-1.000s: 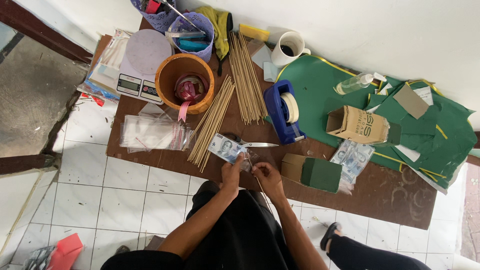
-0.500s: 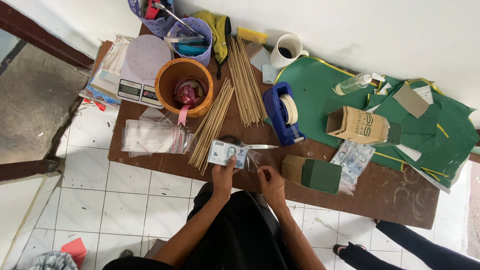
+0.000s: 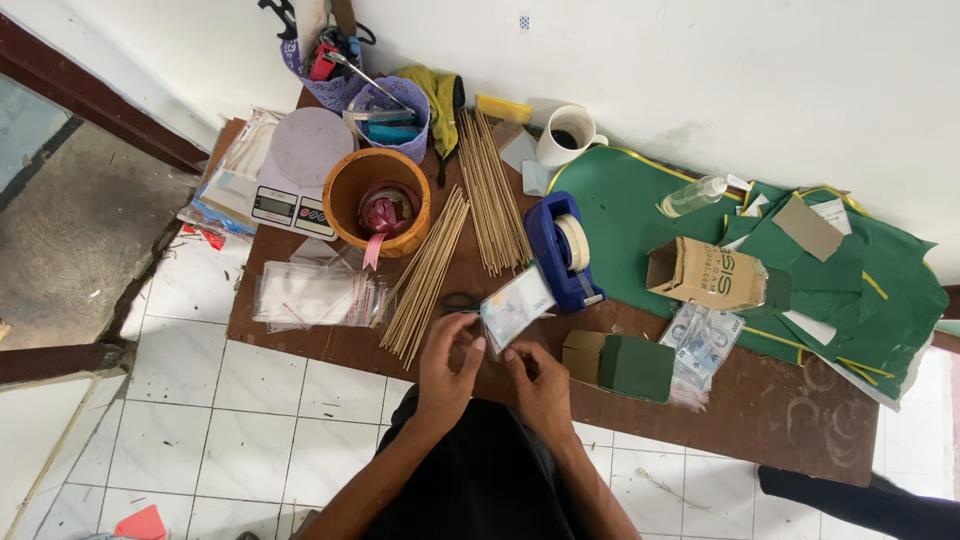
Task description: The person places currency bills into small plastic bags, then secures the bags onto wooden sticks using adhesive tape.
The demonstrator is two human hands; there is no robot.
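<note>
Both hands meet just below the middle of the frame, over the near edge of the brown bench. The left hand and the right hand each pinch a lower corner of a pale banknote in a clear sleeve — the grip of each is closed on it, fingertips only, with the palms free.

The note rises up and to the right from the fingers. Its long axis runs diagonally, from the lower left, where the fingertips hold it, toward the upper right. Its far end lies near the blue tape dispenser, just above and right of it. Neither hand is clearly the nearer one: both touch the same lower edge, the left at its left end and the right just beside it.

Partly hidden under the note and the left hand lie the dark handles of a pair of scissors. A fan of bamboo skewers slants away to the left of the hands. A stack of clear plastic sleeves lies further left. To the right of the right hand sits a green foam block in an open carton, and beyond it are more banknotes in plastic.
</note>
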